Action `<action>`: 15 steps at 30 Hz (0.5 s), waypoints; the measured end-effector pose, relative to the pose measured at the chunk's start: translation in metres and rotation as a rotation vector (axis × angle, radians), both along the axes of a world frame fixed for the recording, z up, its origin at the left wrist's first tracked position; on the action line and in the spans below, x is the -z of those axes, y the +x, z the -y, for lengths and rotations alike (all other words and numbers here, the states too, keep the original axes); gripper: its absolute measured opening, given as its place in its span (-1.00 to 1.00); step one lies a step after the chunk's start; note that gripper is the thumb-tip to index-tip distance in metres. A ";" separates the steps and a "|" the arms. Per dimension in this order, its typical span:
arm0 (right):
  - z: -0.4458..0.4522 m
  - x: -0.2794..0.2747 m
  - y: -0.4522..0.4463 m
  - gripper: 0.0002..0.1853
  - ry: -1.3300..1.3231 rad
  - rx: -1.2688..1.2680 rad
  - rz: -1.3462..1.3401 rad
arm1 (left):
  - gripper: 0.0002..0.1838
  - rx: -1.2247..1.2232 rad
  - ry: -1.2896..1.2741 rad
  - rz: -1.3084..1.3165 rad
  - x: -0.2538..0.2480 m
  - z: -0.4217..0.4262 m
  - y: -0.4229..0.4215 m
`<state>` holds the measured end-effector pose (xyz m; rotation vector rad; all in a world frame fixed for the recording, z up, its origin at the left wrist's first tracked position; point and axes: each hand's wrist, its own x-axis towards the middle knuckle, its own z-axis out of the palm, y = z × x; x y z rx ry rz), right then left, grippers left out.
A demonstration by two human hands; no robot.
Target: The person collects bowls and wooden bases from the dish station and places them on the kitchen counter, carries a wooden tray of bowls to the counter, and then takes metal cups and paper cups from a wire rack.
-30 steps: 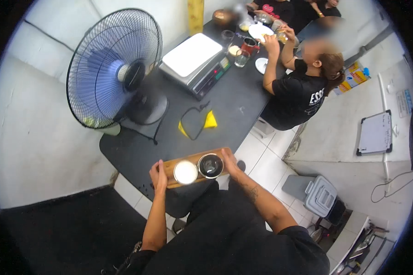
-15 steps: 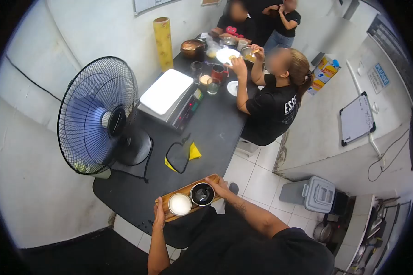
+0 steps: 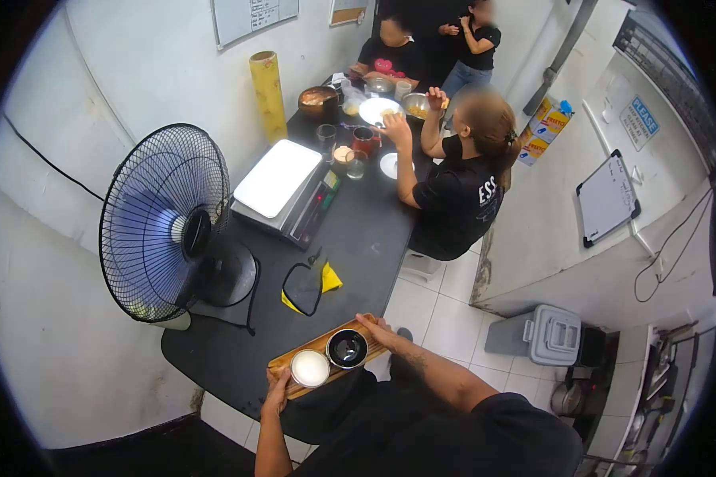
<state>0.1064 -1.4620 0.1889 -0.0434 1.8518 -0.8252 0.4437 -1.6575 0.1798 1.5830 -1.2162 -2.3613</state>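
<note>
A long wooden tray (image 3: 301, 347) is held level between my two hands over the near edge of the black table. My left hand (image 3: 276, 391) grips its left end, fingers closed round the edge. Around the right end my right hand (image 3: 376, 331) is wrapped in the same way. Two round containers stand side by side on the tray: a cup of white contents (image 3: 310, 368) on the left and a dark cup (image 3: 347, 348) with a glossy black inside on the right. What the cups contain is not clear.
On the black table (image 3: 358, 250) stand a fan (image 3: 167, 226), a scale (image 3: 282, 187), a yellow roll (image 3: 268, 95) and a black strap with yellow cloth (image 3: 330, 277). A seated person (image 3: 461, 191) holds a white plate (image 3: 379, 110). Two more people are beyond. A grey bin (image 3: 550, 334) is right.
My view has tilted up slightly, so the table and fan sit lower in it. Both hands keep hold of the tray, which has shifted a little lower and left in view.
</note>
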 end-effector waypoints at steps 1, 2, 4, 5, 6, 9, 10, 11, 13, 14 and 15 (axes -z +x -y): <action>0.000 0.004 0.000 0.53 0.025 0.035 -0.011 | 0.49 -0.008 -0.012 0.018 0.002 0.001 -0.001; 0.000 0.004 0.001 0.53 0.022 0.036 -0.013 | 0.49 -0.006 -0.015 0.016 -0.004 0.001 -0.004; -0.004 0.005 0.004 0.55 -0.028 0.008 0.012 | 0.49 0.021 -0.006 0.060 -0.016 -0.002 -0.006; -0.005 0.005 0.007 0.55 -0.028 0.006 0.011 | 0.49 0.018 -0.006 0.058 -0.025 -0.002 -0.009; -0.006 0.006 0.008 0.56 0.031 0.000 -0.003 | 0.51 0.044 0.014 0.041 -0.035 -0.002 -0.014; -0.013 -0.008 0.012 0.60 0.084 -0.036 -0.010 | 0.55 0.122 -0.054 0.084 0.009 0.005 -0.004; -0.016 -0.014 0.014 0.62 0.082 -0.064 -0.003 | 0.58 0.177 -0.139 0.146 0.027 0.006 0.001; -0.019 -0.010 0.015 0.63 0.113 -0.071 0.000 | 0.58 0.170 -0.138 0.147 0.020 0.005 0.000; -0.028 0.006 0.016 0.61 0.104 -0.039 0.038 | 0.60 0.207 -0.108 0.187 -0.006 0.002 -0.009; -0.035 0.020 0.015 0.59 0.093 0.001 0.076 | 0.60 0.199 -0.107 0.185 -0.008 0.001 -0.009; -0.041 0.043 0.014 0.52 0.071 -0.012 0.065 | 0.59 0.211 -0.103 0.177 -0.009 0.000 -0.011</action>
